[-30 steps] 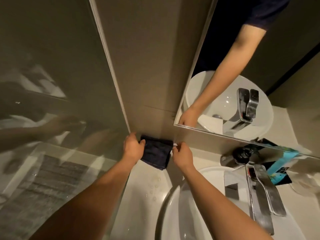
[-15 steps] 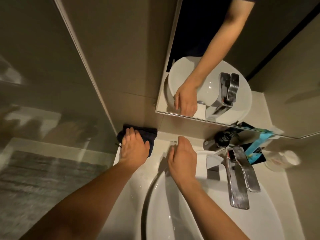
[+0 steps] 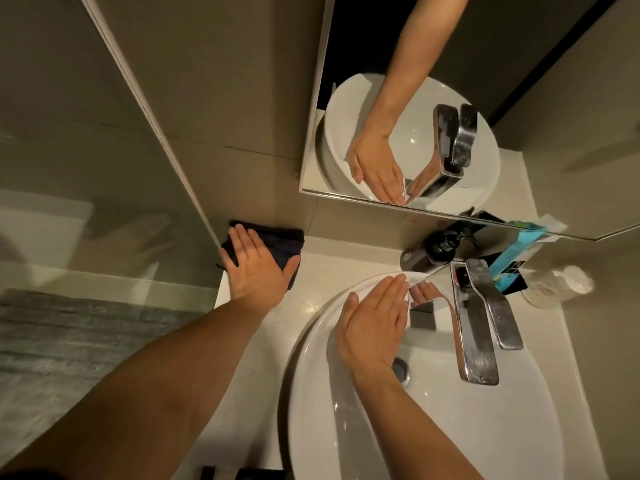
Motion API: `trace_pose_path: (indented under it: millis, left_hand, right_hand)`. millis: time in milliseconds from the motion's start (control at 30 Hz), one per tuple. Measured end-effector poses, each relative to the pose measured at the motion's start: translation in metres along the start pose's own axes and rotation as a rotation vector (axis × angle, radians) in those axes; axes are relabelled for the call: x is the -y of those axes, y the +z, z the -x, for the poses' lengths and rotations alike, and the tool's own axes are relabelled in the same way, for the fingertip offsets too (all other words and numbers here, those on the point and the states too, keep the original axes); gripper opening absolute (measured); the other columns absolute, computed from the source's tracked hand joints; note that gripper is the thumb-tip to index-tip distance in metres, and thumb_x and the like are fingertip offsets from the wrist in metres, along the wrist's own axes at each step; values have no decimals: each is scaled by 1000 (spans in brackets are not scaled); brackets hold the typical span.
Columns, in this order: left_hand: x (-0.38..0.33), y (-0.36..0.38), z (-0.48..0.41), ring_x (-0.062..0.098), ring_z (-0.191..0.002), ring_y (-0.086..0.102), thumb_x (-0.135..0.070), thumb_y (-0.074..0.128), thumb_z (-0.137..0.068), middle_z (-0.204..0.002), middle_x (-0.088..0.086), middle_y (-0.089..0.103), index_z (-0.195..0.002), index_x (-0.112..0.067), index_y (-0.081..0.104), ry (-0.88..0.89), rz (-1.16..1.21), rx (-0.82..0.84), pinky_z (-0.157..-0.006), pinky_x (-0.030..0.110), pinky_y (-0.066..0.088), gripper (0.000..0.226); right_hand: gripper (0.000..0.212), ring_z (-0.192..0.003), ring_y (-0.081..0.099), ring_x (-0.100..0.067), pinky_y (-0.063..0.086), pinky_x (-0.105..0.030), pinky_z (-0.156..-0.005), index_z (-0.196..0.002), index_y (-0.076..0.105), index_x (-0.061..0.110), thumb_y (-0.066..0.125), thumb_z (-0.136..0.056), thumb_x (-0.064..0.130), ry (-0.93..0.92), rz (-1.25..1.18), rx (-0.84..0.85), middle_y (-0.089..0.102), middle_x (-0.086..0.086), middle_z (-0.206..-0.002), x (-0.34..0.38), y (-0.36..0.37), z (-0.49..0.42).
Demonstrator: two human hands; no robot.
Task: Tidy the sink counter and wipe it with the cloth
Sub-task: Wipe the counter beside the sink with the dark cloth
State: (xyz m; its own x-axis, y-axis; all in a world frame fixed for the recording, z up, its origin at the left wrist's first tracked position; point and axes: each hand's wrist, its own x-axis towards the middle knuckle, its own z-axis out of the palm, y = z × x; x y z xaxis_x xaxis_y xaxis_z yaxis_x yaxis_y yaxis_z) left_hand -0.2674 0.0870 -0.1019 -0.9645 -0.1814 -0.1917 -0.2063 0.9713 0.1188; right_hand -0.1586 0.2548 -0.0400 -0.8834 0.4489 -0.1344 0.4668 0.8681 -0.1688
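A dark folded cloth (image 3: 287, 242) lies in the back left corner of the pale counter (image 3: 329, 252), against the wall. My left hand (image 3: 256, 268) presses flat on it with straight fingers and covers most of it. My right hand (image 3: 375, 320) hovers flat over the back of the white basin (image 3: 485, 427), fingers together and pointing toward the chrome faucet (image 3: 474, 323). It holds nothing.
Behind the faucet stand a dark pump bottle (image 3: 433, 249), a blue box (image 3: 516, 265) and a clear round container (image 3: 561, 282). A mirror (image 3: 554, 116) hangs above. A glass partition (image 3: 86, 202) borders the counter's left edge. Water drops dot the counter.
Both hands let go of the cloth's edges. The left hand flattened on top of the cloth; the right hand moved right, over the basin toward the faucet.
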Motion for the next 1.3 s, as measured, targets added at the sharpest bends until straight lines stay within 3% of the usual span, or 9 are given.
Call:
trace_pose_path:
  millis: [300,867,1300]
  left_hand:
    - [14,1,12,40,-152,19,-65,27,-97,-164,27,21,-157,4,17,8,-24,-20,-121,55,24,92]
    - [55,10,113,40,-152,19,-54,31,-103,-166,26,12,-158,3,8,-52,62,42,-123,50,21,82]
    - [95,29,212,40,-142,36,-49,40,-100,-157,26,32,-156,3,18,-113,63,1,-116,51,32,79]
  right_hand:
    - [76,-157,-4,-33,1,-44,-128,-158,1,-5,22,-104,43,-18,20,-36,-3,-22,-169,-5,9,-1]
    - [77,-156,5,-38,7,-47,-126,-156,10,-10,31,-102,40,-69,-21,-104,7,-29,-166,-10,15,-4]
    - [82,-156,3,-37,6,-48,-127,-157,9,-8,28,-100,48,-107,-58,-87,4,-27,-167,-17,12,-2]
